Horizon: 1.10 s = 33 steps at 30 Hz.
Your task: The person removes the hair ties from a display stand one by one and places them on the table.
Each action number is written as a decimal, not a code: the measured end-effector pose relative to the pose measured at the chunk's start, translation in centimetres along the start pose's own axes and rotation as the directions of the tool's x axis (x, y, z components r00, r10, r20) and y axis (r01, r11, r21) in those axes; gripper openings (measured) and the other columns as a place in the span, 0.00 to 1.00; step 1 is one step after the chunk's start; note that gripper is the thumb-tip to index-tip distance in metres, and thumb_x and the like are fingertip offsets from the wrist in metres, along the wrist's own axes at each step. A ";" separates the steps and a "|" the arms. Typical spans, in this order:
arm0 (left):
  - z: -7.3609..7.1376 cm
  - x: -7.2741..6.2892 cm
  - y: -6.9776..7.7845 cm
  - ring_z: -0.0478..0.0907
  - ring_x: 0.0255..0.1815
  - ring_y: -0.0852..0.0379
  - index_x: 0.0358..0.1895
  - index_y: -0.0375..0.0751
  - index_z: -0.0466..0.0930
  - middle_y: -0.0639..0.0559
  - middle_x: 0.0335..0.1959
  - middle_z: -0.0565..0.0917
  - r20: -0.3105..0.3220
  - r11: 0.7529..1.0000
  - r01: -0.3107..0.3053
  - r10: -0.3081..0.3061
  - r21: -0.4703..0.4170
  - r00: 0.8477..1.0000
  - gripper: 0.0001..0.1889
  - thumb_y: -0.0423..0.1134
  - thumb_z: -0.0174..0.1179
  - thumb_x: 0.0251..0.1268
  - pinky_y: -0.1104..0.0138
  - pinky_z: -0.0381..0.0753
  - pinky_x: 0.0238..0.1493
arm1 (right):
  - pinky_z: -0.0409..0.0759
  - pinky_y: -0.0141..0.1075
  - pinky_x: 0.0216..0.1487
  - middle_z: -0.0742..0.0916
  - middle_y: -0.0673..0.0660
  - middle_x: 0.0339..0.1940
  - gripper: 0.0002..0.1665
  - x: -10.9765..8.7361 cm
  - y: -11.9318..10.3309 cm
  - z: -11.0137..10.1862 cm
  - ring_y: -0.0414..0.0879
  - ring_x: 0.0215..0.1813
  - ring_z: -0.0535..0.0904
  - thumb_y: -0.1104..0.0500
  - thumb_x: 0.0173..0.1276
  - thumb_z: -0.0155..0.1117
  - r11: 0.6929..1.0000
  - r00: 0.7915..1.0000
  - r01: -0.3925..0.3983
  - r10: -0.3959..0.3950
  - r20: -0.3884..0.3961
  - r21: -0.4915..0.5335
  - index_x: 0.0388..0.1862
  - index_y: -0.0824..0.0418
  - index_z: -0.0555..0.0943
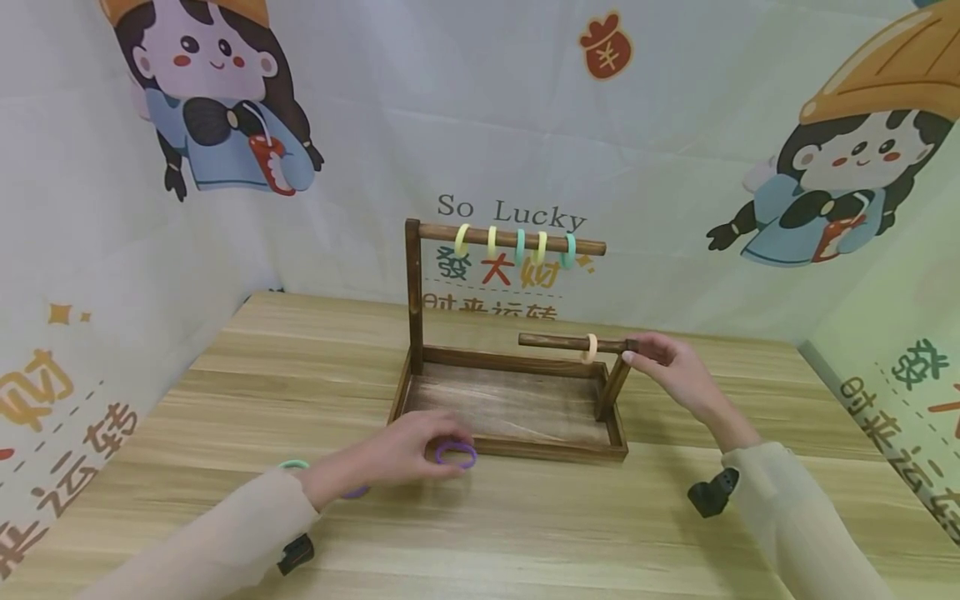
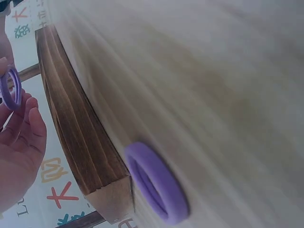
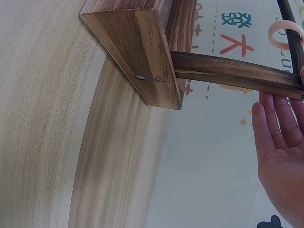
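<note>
My left hand [image 1: 412,450] pinches a purple ring [image 1: 456,454] between thumb and fingers, in front of the wooden stand's tray [image 1: 517,447]. The left wrist view shows the same held ring [image 2: 11,90] at its left edge. My right hand [image 1: 678,375] grips the top corner of the short post [image 1: 615,387], where the lower bar [image 1: 551,341] joins it. One peach ring [image 1: 590,349] hangs on that lower bar. Several yellow and teal rings [image 1: 521,247] hang along the upper bar [image 1: 442,232]. In the right wrist view, the fingers [image 3: 280,118] lie against the post [image 3: 228,69].
Another purple ring [image 2: 159,183] lies on the table near the stand. A green ring [image 1: 294,463] is partly hidden behind the left forearm. A tall post [image 1: 415,292] rises at the tray's left end. A printed cloth [image 1: 360,142] hangs behind the wooden table [image 1: 562,533].
</note>
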State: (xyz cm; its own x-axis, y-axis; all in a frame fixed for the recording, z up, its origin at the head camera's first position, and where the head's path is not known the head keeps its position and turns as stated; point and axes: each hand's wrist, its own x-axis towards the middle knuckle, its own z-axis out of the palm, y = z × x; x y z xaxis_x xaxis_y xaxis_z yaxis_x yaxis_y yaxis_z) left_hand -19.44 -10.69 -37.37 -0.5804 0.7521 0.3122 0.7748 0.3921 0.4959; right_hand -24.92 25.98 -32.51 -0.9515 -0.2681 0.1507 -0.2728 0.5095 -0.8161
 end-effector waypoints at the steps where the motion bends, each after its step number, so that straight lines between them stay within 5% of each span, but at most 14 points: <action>1: 0.0 -0.1 0.0 0.70 0.32 0.63 0.42 0.41 0.78 0.57 0.35 0.75 0.012 1.000 0.005 -0.005 0.008 1.000 0.14 0.41 0.63 0.52 0.71 0.73 0.33 | 0.70 0.49 0.51 0.74 0.66 0.53 0.28 0.0 0.0 0.0 0.56 0.54 0.69 0.52 0.66 0.54 1.000 1.000 -0.001 0.001 -0.001 -0.001 0.59 0.68 0.67; 8: 0.2 -1.2 0.2 0.68 0.28 0.66 0.43 0.40 0.78 0.56 0.31 0.74 0.088 0.996 0.091 -0.092 0.015 0.992 0.16 0.42 0.63 0.51 0.74 0.71 0.30 | 0.70 0.48 0.51 0.75 0.65 0.52 0.29 -0.1 -0.2 0.1 0.56 0.54 0.70 0.50 0.65 0.54 1.000 1.000 0.009 -0.009 -0.006 -0.004 0.58 0.68 0.68; 22: 0.4 -3.0 -0.6 0.66 0.26 0.66 0.42 0.40 0.77 0.59 0.30 0.71 0.196 0.991 0.136 -0.136 0.014 0.971 0.17 0.45 0.63 0.51 0.76 0.69 0.26 | 0.70 0.47 0.50 0.75 0.65 0.52 0.27 -0.1 -0.1 0.1 0.55 0.53 0.70 0.51 0.65 0.54 1.000 1.000 0.008 -0.009 -0.015 -0.015 0.57 0.67 0.68; 33: 0.3 -3.8 -1.4 0.67 0.28 0.67 0.41 0.41 0.77 0.60 0.32 0.71 0.184 0.991 0.089 -0.107 0.104 0.977 0.17 0.45 0.64 0.49 0.76 0.69 0.28 | 0.71 0.48 0.48 0.77 0.64 0.49 0.29 0.1 0.0 0.1 0.53 0.50 0.72 0.48 0.64 0.55 1.000 1.000 0.006 -0.007 -0.023 -0.029 0.56 0.67 0.70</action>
State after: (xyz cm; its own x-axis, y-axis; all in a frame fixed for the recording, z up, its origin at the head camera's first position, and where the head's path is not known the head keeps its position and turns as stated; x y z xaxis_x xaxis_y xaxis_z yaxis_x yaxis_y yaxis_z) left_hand -18.28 -13.96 -39.48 -0.6039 0.7904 0.1031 0.7421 0.5102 0.4347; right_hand -24.96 25.87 -32.60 -0.9526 -0.2527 0.1694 -0.2829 0.5315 -0.7984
